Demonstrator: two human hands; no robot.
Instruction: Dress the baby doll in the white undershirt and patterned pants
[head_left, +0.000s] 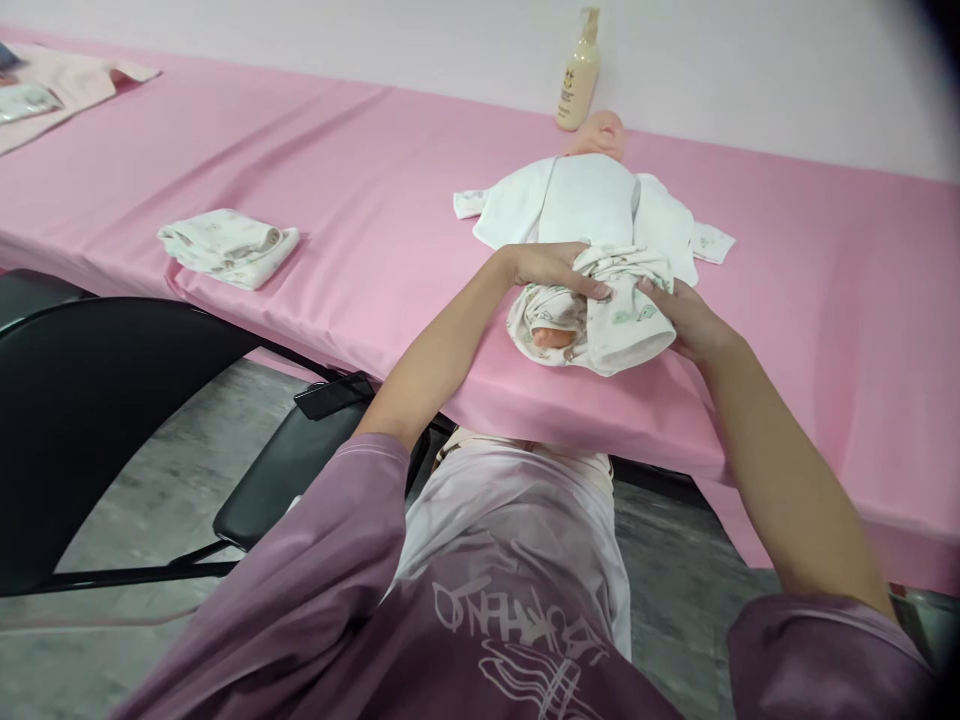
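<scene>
A baby doll (604, 135) lies on its back with its head toward the wall. Its white baby top (589, 200) is spread open at the sides, sleeves out to left and right. Printed baby pants (634, 325) are bunched around the doll's legs, and a bit of the doll's foot (553, 338) shows in the left leg opening. My left hand (559, 268) grips the bunched cloth from the left, thumb on top. From the right, my right hand (694, 318) pinches the other pant leg. Cloth hides some of the fingers on both hands and the doll's other foot.
A pink-covered table (360, 180) carries a folded printed cloth (229, 245) at left and a pale pink cloth (82, 85) farther off. Behind the doll stands a pump bottle (577, 75). A black chair (292, 465) with a phone (334, 395) stands against the near edge.
</scene>
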